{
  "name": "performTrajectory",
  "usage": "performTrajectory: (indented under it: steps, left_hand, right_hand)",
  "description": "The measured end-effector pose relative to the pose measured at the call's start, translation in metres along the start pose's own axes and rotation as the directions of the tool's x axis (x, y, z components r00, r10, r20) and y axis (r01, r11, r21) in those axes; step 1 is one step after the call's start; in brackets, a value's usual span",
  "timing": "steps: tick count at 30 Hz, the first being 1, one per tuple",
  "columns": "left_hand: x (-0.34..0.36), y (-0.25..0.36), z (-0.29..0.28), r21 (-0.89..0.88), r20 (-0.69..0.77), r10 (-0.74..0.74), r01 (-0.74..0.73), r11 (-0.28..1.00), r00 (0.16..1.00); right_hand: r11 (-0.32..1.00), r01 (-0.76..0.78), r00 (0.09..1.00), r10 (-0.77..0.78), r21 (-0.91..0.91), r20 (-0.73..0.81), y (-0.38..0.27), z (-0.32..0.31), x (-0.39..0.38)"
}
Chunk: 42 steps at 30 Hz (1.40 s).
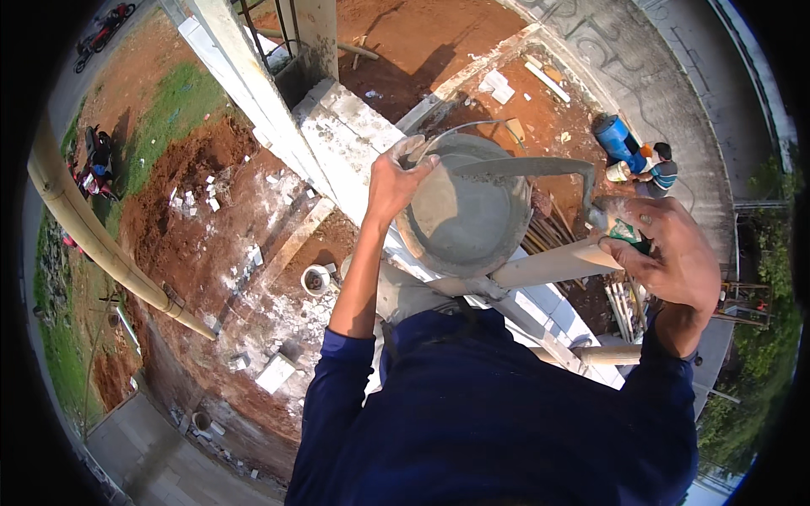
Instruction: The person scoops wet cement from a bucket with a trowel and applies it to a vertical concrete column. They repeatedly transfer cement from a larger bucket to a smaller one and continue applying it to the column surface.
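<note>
In the head view my left hand is closed on the upper-left rim of a round mortar bucket, which has a thin wire handle and holds smooth grey wet mix. My right hand grips the handle of a grey steel trowel, wrapped in something green and pale. The trowel's long blade lies across the upper part of the bucket, smeared with grey. Below the bucket, pale bamboo scaffold poles run crosswise, tied with dark lashing. Dark blue sleeves and clothing fill the lower middle.
A white block wall with a concrete column runs diagonally. A bamboo pole rises at left. Red soil with rubble lies below, with a small pail. Another person works by a blue drum below right. Parked motorbikes stand left.
</note>
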<state>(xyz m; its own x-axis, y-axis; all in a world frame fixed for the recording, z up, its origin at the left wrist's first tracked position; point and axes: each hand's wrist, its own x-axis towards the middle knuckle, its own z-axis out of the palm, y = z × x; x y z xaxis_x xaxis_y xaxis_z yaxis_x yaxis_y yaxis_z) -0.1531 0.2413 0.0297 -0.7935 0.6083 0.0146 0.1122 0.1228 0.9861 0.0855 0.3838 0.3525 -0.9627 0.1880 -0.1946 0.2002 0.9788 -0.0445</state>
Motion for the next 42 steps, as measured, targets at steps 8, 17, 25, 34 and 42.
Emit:
performTrajectory:
  steps: [8,17,25,34,42]
  left_hand:
    - [0.008,-0.017,-0.002,-0.439,0.204,-0.288,0.35,0.827,0.936]
    - [-0.042,-0.027,0.006,-0.651,-0.223,-0.344,0.124,0.749,0.912]
    - [-0.045,-0.026,0.012,-0.601,-0.361,-0.333,0.056,0.797,0.871]
    - [-0.006,-0.021,-0.035,-0.467,-0.371,-0.429,0.234,0.853,0.824]
    - [0.037,-0.032,-0.07,-0.544,-0.476,-0.394,0.088,0.835,0.786]
  right_hand:
    - [0.997,-0.021,1.0,0.022,-0.073,0.01,0.027,0.009,0.052]
    - [0.997,-0.067,0.982,0.062,0.025,0.178,0.04,0.011,0.07]
    - [1.0,-0.009,0.97,0.015,-0.024,0.241,0.033,-0.007,0.091]
    - [0.996,-0.066,0.958,0.08,-0.061,0.276,0.034,-0.004,0.128]
    - [0.996,0.08,0.952,-0.063,-0.046,0.299,0.041,0.013,0.171]
